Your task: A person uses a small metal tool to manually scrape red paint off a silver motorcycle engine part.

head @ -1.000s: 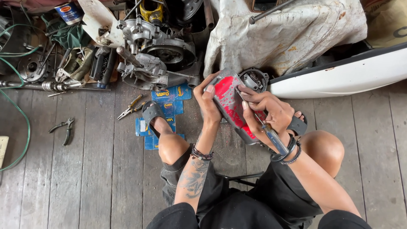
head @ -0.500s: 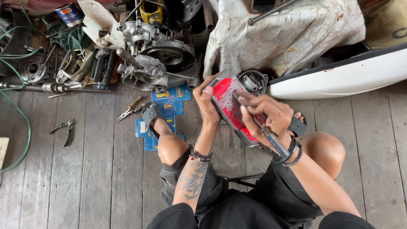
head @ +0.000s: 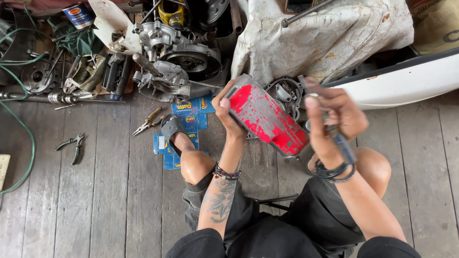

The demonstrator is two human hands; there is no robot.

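Observation:
My left hand (head: 225, 112) grips the near edge of a flat metal cover (head: 267, 119) coated in worn red paint, tilted toward me above my knees. My right hand (head: 334, 117) is lifted to the right of the cover and is closed around a thin tool with a blue handle (head: 343, 145); the tool's metal tip (head: 306, 86) points up and is blurred. Behind the cover lies a grey engine part (head: 286, 93) on the plank floor.
A disassembled engine (head: 174, 62) sits at the back, beside a dirty white cloth (head: 325, 33) and a white body panel (head: 411, 81). Pliers (head: 71, 145) and more pliers (head: 147, 122) lie on the planks. Blue cartons (head: 189, 119) rest under my sandalled foot (head: 173, 130). A green hose (head: 19, 124) curves at left.
My right hand has lifted off the red cover and moved right with the tool, now blurred. My left hand still holds the cover, which has tilted slightly.

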